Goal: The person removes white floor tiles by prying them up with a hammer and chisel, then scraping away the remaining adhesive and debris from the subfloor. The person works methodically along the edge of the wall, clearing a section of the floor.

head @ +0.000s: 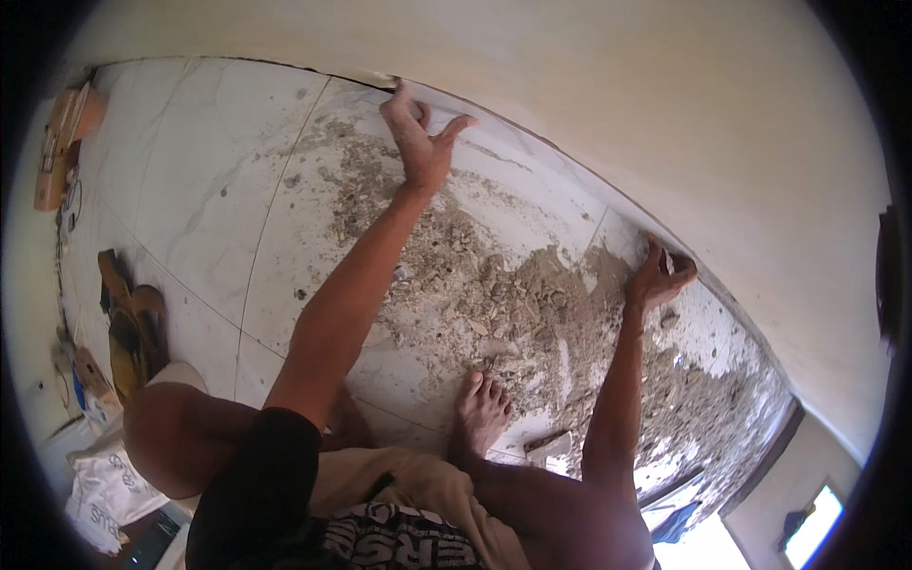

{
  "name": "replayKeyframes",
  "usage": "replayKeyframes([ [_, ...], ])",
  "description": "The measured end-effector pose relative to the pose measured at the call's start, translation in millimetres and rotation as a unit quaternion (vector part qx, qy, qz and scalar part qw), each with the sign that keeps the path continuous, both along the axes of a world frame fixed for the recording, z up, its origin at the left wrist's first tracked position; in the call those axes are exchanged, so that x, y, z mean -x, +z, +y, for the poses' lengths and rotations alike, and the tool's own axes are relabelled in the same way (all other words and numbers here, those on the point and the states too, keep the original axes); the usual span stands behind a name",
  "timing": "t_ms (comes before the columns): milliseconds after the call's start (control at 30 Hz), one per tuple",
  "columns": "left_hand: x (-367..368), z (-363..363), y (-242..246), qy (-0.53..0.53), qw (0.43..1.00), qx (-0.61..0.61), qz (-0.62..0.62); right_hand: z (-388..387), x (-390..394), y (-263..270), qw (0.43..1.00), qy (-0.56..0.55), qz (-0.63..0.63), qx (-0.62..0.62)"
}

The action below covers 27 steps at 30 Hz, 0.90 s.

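Note:
A long, thin strip of white marbled tile (541, 146) stands on edge along the foot of the cream wall (641, 107). My left hand (420, 139) grips the strip near its left end, thumb and fingers spread, with fingertips at its top edge. Further right, my right hand (659, 274) pinches the strip near its other end, thumb and fingers curled at its edge. Between my hands and my bare foot, crumbled mortar rubble (499, 292) covers much of the white marbled floor tiles (206, 164).
Sandals (132, 320) lie on the floor at left, and boxes (60, 149) stand at the far left corner. A printed white sack (114, 491) is at lower left. A broken tile piece (552, 449) lies right of my foot. More rubble spreads towards the doorway at lower right.

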<state>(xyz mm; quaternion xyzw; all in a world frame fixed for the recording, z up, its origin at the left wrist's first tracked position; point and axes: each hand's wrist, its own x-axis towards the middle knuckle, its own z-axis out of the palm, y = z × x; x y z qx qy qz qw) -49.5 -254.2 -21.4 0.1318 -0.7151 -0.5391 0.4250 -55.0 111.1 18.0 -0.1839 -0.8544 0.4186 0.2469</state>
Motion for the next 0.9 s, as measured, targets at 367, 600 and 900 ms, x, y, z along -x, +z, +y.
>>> replayKeyframes([
  [367, 1, 2, 5, 0.02, 0.998, 0.02, -0.055, 16, 2, -17, 0.997, 0.041, 0.059, 0.019],
  [600, 6, -10, -19, 0.05, 0.998, 0.023, -0.027, 19, 8, -26, 0.999, 0.022, 0.023, -0.04],
  [900, 6, 5, 10, 0.024, 0.995, -0.014, -0.093, 26, 6, -27, 0.997, 0.013, 0.015, -0.079],
])
